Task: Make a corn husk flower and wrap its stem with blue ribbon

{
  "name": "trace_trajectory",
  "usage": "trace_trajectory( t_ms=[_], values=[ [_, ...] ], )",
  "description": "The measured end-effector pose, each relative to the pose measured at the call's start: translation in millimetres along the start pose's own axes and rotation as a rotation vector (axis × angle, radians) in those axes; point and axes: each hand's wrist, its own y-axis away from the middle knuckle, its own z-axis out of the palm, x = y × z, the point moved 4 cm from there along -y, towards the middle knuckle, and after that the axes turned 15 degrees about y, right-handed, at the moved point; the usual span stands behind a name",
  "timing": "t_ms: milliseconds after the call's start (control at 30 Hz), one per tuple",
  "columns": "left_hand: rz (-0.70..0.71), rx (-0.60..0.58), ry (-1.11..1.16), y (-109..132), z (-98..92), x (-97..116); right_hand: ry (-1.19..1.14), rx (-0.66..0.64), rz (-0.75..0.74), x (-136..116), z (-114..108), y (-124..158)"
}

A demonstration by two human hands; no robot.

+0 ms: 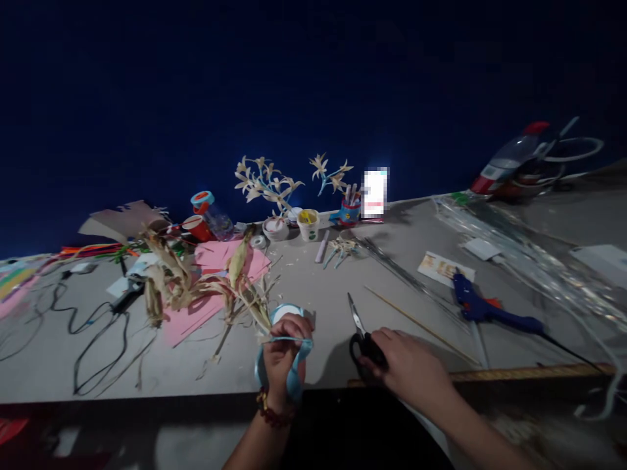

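My left hand (281,356) is closed in a pinch on a light blue ribbon (294,384), just above the table's front edge. The ribbon loops over the fingers and hangs down by the wrist; a thin end sticks out to the left. Right behind that hand lies a round blue-and-white thing (288,309), partly covered by the fingers. My right hand (404,359) is closed round the black handles of a pair of scissors (357,316). Their blades point away from me, low over the table, and look nearly closed.
Dried corn husks (171,281) lie on pink paper (191,320) at left. Husk flowers (267,183) stand in cups at the back. To the right are a thin stick (421,323), metal wires (401,271), a blue glue gun (494,313) and clear plastic wrap (529,254). A lit phone (375,192) leans behind.
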Motion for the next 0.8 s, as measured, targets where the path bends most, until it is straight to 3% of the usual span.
trace_trajectory(
  t_ms=[133, 267, 367, 433, 533, 600, 700, 800],
  values=[
    [-0.011, 0.027, 0.060, -2.8, 7.2, -1.3, -0.001, -0.063, 0.013, -2.6, -3.2, -10.9],
    [-0.085, 0.143, 0.189, -4.4, 10.7, -5.5, -0.153, 0.019, 0.144, 9.4, 5.0, -12.7],
    [-0.128, 0.238, 0.265, -5.2, 8.1, -8.9, -0.533, 0.047, 0.220, 19.4, 16.1, -6.0],
    [-0.142, 0.272, 0.299, -6.1, 6.3, -11.1, -0.928, -0.051, 0.216, 15.8, 24.2, 1.2],
    [-0.167, 0.273, 0.333, -7.4, 7.0, -15.6, -1.460, -0.207, 0.111, -9.0, 28.0, 14.4],
    [-0.177, 0.265, 0.357, -8.2, 9.7, -18.4, -1.625, -0.217, 0.058, -28.1, 28.1, 22.2],
    [-0.163, 0.250, 0.380, -8.7, 15.1, -19.7, -1.657, -0.162, 0.105, -48.7, 32.5, 28.8],
    [-0.164, 0.268, 0.367, -7.0, 19.2, -19.1, -1.495, -0.062, 0.073, -59.3, 29.9, 28.3]
  ],
)
